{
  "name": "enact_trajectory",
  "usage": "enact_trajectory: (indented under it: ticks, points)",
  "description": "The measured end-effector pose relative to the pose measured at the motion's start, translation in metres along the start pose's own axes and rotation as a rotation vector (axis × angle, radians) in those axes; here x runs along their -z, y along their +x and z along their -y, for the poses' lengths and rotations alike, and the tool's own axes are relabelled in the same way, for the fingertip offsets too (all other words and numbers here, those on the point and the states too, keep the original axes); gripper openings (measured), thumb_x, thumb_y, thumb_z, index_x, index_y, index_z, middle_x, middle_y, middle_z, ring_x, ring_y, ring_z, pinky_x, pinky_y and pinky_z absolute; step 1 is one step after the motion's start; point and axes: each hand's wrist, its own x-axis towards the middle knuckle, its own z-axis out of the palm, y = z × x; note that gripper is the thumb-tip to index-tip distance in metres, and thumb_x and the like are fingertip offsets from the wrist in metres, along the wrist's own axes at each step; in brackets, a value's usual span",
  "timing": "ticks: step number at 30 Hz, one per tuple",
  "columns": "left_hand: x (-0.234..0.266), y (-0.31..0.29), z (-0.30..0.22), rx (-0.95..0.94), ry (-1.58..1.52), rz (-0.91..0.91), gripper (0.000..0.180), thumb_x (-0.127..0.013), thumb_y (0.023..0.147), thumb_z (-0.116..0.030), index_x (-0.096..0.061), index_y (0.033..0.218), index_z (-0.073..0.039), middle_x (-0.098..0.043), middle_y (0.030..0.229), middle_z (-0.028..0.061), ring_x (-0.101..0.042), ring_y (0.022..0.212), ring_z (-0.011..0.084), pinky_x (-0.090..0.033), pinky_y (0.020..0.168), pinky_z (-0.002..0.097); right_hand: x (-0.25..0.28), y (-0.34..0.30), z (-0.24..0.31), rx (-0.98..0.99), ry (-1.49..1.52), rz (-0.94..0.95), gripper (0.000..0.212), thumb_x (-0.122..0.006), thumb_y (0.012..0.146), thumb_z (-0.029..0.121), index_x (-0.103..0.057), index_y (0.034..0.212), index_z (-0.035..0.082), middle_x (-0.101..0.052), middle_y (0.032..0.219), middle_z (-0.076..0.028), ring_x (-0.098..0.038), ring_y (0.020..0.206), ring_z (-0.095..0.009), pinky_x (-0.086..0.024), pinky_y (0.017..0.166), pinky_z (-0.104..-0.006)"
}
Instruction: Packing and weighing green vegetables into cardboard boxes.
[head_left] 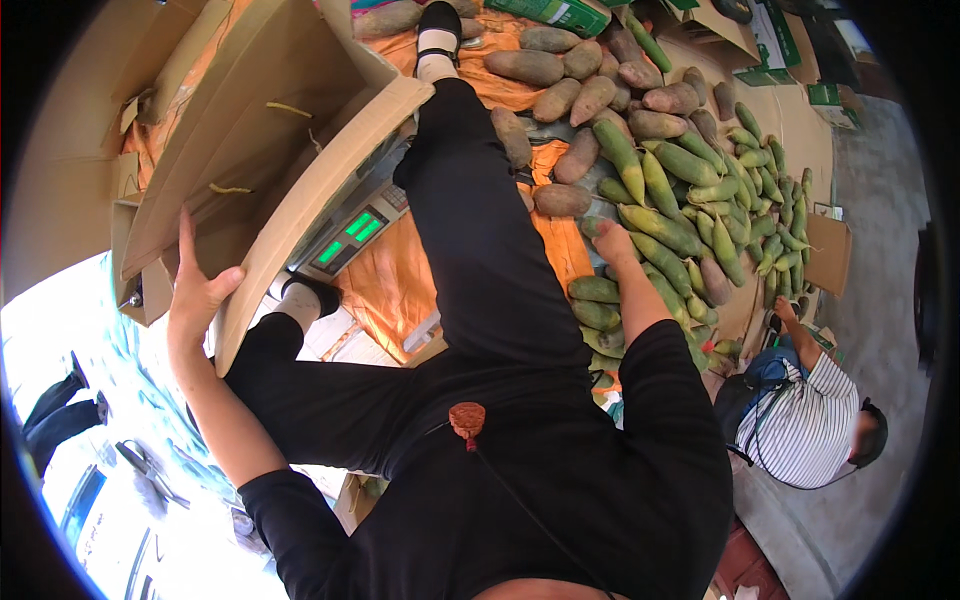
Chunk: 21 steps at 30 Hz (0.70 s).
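My left hand (198,295) is spread against the open cardboard box (290,200), thumb and forefinger apart; its other fingers are mostly hidden. The box leans on its side, and its inside shows no contents from here. Under its edge is a digital scale (345,235) with lit green displays. To the right, my right hand (613,245) closes round the end of a green radish (591,227), partly covered by the fingers. This hand is at the near left side of a heap of long green radishes (665,230).
Brownish-red, soil-dusted roots (590,98) lie beyond the green heap on orange sheeting (390,285). Green and brown cartons (770,45) stand at the far right. Another person in a striped shirt (800,425) sits at the right, reaching toward the heap. My legs straddle the scale.
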Motion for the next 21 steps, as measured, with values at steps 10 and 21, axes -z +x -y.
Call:
enact_trajectory:
  ticks: [10,21]
  points:
    - [0.001,-0.007,-0.002,-0.041,-0.065,-0.006,0.138,-0.084,0.046,-0.056,-0.013,0.150,0.001,-0.022,0.153,0.0247,-0.015,0.145,0.0300,-0.015,0.117,0.0380,-0.016,0.010,0.009,0.109,-0.528,0.024,0.055,-0.071,0.075,0.019,-0.048,0.125,0.012,-0.052,0.124,-0.008,-0.047,0.121,-0.030,-0.045,0.097,-0.0456]
    - [0.006,-0.011,-0.007,0.015,0.025,-0.006,0.131,-0.088,0.052,-0.043,-0.011,0.151,-0.007,-0.021,0.151,0.0285,-0.015,0.143,0.0402,-0.018,0.116,0.0435,-0.042,0.018,0.031,0.082,-0.953,0.409,0.054,-0.067,0.085,0.028,-0.041,0.132,0.019,-0.045,0.136,-0.008,-0.040,0.130,-0.028,-0.043,0.095,-0.0503]
